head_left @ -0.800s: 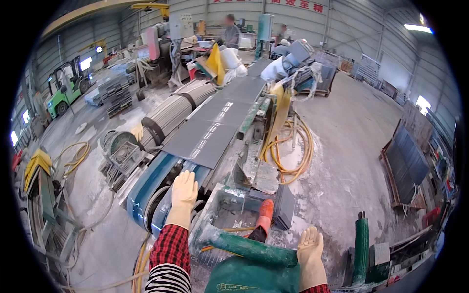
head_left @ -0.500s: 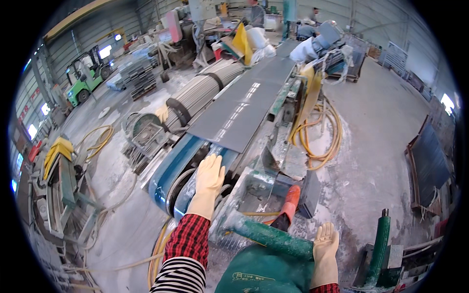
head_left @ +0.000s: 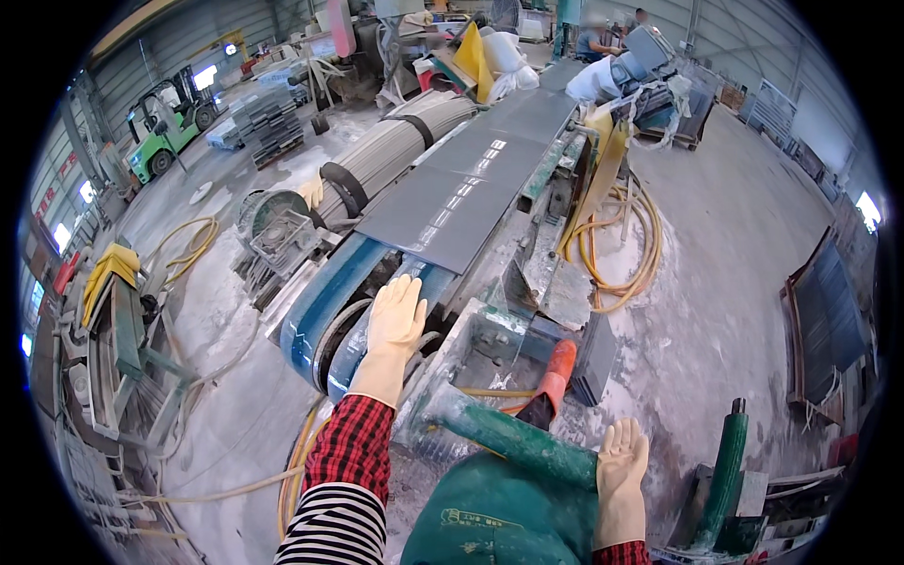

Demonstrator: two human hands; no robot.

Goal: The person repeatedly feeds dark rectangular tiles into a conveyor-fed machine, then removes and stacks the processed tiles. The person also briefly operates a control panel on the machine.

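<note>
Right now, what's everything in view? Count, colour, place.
Conveyor belts: two, blue, left of centre
Flat slabs: at least two, grey, on belts
Loose glove: one, cream, left of slabs
Forklift: one, green, upper left
Hose coils: at least two, yellow, floor
People: at least two, colours unclear, upper right
Pipes: two, green, lower centre and lower right
Smaller clutter: uncountable
Apron: one, green, bottom centre
Boot: one, orange, lower centre
Left hand: one, cream-gloved, over belt
Right hand: one, cream-gloved, by pipe

There are two gloved hands [head_left: 395, 315] [head_left: 621, 461], two blue belts [head_left: 309, 315] [head_left: 352, 356], one forklift [head_left: 155, 151] and one orange boot [head_left: 558, 370].
</note>
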